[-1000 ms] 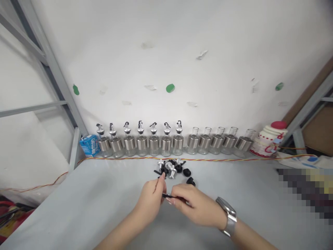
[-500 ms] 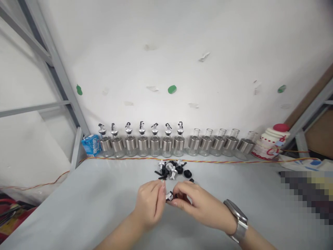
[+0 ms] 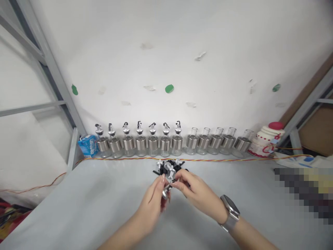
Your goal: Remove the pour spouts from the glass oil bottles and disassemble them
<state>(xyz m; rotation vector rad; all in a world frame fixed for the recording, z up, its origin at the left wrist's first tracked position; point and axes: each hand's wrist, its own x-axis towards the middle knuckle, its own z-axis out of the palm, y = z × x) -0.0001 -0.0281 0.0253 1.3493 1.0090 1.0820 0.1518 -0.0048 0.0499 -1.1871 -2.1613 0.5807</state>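
Observation:
A silver-and-black bottle pour spout [image 3: 165,193] is held over the grey table between my two hands. My left hand [image 3: 153,194] is closed around its silver collar. At the spout's upper end, the fingertips of my right hand [image 3: 196,190] pinch a dark part of it; the fingers partly hide that part. Just beyond my hands lies a pile of loose silver spouts [image 3: 169,168] and black pieces [image 3: 163,170]. Several glass bottles with steel sleeves [image 3: 141,143] stand behind, topped with pour spouts. To their right, several similar bottles [image 3: 204,142] have open necks.
A twisted red-and-yellow wire [image 3: 208,160] runs across the table in front of the bottles. At the row's left end stands a blue carton [image 3: 88,146]; a white-and-red jar [image 3: 267,139] is at the right. A white wall [image 3: 221,69] rises behind.
Both hands have moved slightly away from me, towards the pile. The spout has turned, so its silver collar now shows by my left hand. The view has shifted a little.

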